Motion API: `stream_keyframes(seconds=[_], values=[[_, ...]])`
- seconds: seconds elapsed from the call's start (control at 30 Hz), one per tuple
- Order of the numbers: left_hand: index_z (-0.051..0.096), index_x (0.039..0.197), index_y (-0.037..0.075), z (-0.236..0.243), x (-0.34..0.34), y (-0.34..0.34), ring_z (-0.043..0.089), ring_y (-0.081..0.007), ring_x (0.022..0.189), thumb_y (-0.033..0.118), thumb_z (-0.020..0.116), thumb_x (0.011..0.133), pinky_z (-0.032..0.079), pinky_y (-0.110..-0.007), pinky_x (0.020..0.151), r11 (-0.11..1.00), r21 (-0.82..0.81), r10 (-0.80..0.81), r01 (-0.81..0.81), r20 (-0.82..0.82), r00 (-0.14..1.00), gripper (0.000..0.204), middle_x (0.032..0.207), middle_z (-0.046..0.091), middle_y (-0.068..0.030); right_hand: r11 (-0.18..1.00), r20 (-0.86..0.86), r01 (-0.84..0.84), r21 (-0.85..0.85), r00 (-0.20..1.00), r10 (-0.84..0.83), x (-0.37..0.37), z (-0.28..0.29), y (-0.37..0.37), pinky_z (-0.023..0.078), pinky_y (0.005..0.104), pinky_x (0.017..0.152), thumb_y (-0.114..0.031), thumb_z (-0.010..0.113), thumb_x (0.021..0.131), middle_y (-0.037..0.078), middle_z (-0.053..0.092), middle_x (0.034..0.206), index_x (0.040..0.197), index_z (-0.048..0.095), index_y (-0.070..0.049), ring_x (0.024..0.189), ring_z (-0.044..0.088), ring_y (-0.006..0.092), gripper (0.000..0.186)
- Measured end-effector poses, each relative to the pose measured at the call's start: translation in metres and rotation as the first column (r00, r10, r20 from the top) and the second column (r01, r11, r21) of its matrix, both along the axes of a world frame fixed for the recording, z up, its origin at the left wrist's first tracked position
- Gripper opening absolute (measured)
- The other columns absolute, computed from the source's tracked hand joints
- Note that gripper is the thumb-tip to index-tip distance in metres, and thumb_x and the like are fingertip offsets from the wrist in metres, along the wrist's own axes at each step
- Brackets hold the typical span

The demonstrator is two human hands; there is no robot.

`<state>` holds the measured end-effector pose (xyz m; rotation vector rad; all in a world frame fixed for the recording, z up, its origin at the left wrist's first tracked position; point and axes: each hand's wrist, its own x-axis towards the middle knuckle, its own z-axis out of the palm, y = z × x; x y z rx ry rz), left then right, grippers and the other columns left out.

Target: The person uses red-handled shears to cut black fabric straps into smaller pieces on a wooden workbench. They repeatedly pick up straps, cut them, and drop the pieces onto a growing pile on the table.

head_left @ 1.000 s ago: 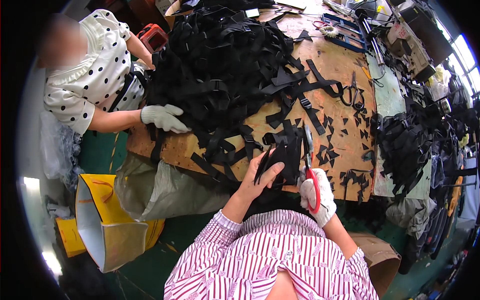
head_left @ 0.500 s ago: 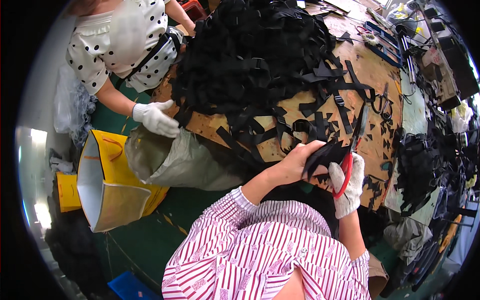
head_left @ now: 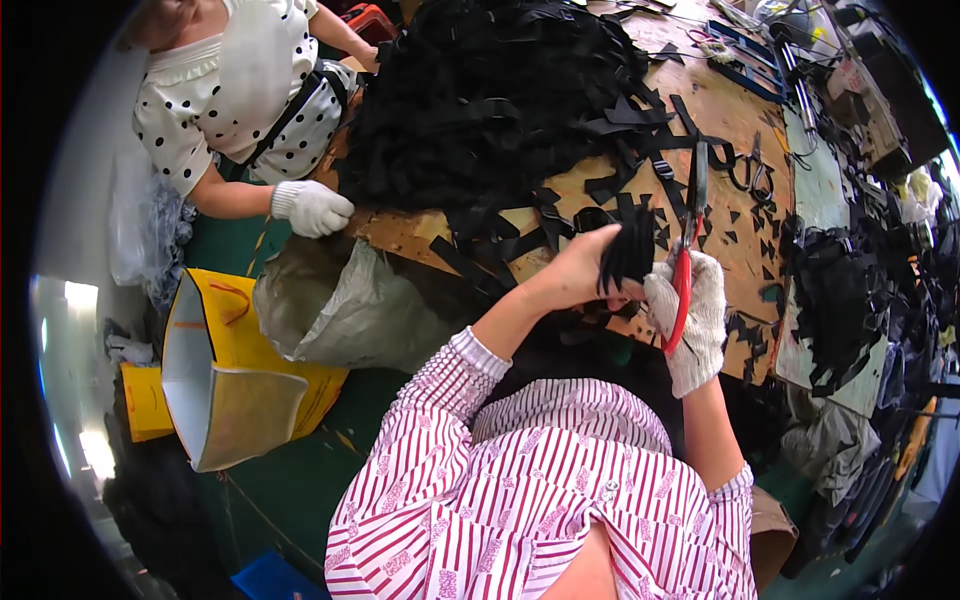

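My bare left hand (head_left: 588,262) grips a small bunch of black strap pieces (head_left: 628,240) over the front edge of the wooden worktable (head_left: 745,300). Right of it, my right hand (head_left: 688,315), in a white knit glove, holds red-handled scissors (head_left: 682,290) with long blades pointing away from me, beside the bunch. Beyond my hands lie loose webbing straps, buckles (head_left: 662,170) and small black offcuts (head_left: 738,235). Another pair of black scissors (head_left: 750,175) rests to the right. A big tangled heap of black straps (head_left: 480,100) covers the back of the table.
At upper left a co-worker in a dotted top (head_left: 230,90) has a gloved hand (head_left: 312,208) at the table edge. A grey sack (head_left: 345,310) and yellow bags (head_left: 250,390) are at left. A blue frame (head_left: 740,65) and more straps (head_left: 840,310) are at right.
My hands, with the straps and scissors, have moved farther forward over the table, and the view has shifted. The co-worker's gloved hand has curled its fingers.
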<state>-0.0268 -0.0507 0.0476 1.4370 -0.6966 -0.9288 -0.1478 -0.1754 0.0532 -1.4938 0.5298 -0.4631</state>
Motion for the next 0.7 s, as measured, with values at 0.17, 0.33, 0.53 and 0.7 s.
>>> stream_keyframes(seconds=[0.17, 0.33, 0.53, 0.7], values=[[0.055, 0.092, 0.002, 0.042, 0.021, 0.006, 0.052, -0.0074, 0.048, 0.018, 0.079, 0.075, 0.042, -0.021, 0.044, 0.935, -0.195, 0.312, -0.297, 0.047, 0.949, 0.033, 0.07, 0.06, -0.0036, 0.996, -0.05, 0.043, 0.077, 0.998, -0.04, -0.018, 0.02, -0.01, 0.046, 0.0205, 0.05, -0.007, 0.07, 0.079, 0.006, 0.06, 0.087, 0.11, 0.043, -0.003, 0.059, 0.054, 0.0077, 0.041], [0.057, 0.085, 0.003, 0.086, 0.048, 0.017, 0.053, -0.0084, 0.053, 0.03, 0.074, 0.08, 0.042, -0.021, 0.052, 0.873, -0.372, 0.45, -0.317, 0.361, 0.817, 0.032, 0.066, 0.057, -0.0018, 0.985, -0.164, 0.164, 0.051, 0.974, -0.153, -0.058, 0.005, -0.019, 0.042, 0.0193, 0.042, -0.011, 0.068, 0.078, 0.002, 0.054, 0.077, 0.107, 0.045, -0.003, 0.049, 0.049, 0.0066, 0.038], [0.064, 0.1, 0.004, 0.172, 0.051, 0.038, 0.06, -0.0127, 0.063, 0.038, 0.07, 0.082, 0.049, -0.023, 0.064, 0.691, -0.651, 0.653, -0.315, 0.373, 0.659, 0.04, 0.069, 0.062, -0.0038, 0.971, -0.169, 0.233, 0.058, 0.961, -0.22, -0.102, -0.008, -0.025, 0.035, 0.0198, 0.035, -0.009, 0.063, 0.075, -0.001, 0.047, 0.069, 0.095, 0.05, -0.006, 0.044, 0.045, 0.0063, 0.023], [0.061, 0.099, 0.002, 0.177, 0.04, 0.051, 0.061, -0.0133, 0.064, 0.032, 0.072, 0.082, 0.049, -0.024, 0.058, 0.757, -0.646, 0.41, -0.1, 0.351, 0.842, 0.037, 0.074, 0.063, -0.0053, 0.972, -0.107, 0.208, 0.108, 0.975, -0.197, -0.114, -0.009, -0.021, 0.035, 0.0195, 0.035, -0.009, 0.061, 0.077, 0.001, 0.048, 0.069, 0.091, 0.047, -0.008, 0.043, 0.043, 0.0066, 0.02]])
